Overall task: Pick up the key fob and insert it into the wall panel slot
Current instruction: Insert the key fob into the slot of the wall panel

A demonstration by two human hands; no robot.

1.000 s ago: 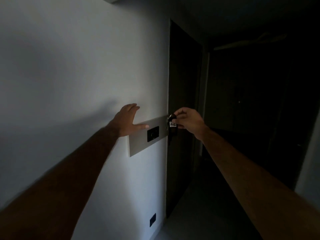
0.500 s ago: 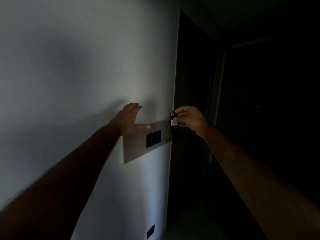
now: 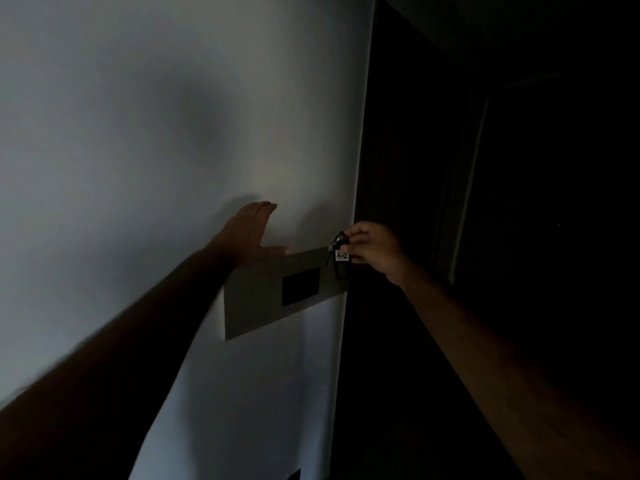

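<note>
1. Left hand [image 3: 251, 233] spread flat on wall [image 3: 138, 133], fingers up, thumb touching top edge of panel [image 3: 256, 306]; holding nothing.
2. Right hand [image 3: 372, 249] pinched closed on fob [image 3: 342, 261] at panel's right end, close to wall corner beside dark doorway [image 3: 415, 168].
3. Grey panel, long and flat on wall, tilted in view; dark square inset [image 3: 300, 286] near its middle, well left of fob.
4. Black fob hanging below fingers [image 3: 353, 233], with ring at top and white tag [image 3: 341, 256]; overlapping panel's right edge. Slot itself not discernible in dim light; whether fob tip already seated, impossible to tell.
5. Judged step: aligning or pressing fob into slot at panel's right end.
6. Risks: poor light hiding slot mouth, so tip may strike panel face and skid off; loose ring and tag may snag at the opening; light pinch near top may let fob pivot or drop when pushed.
</note>
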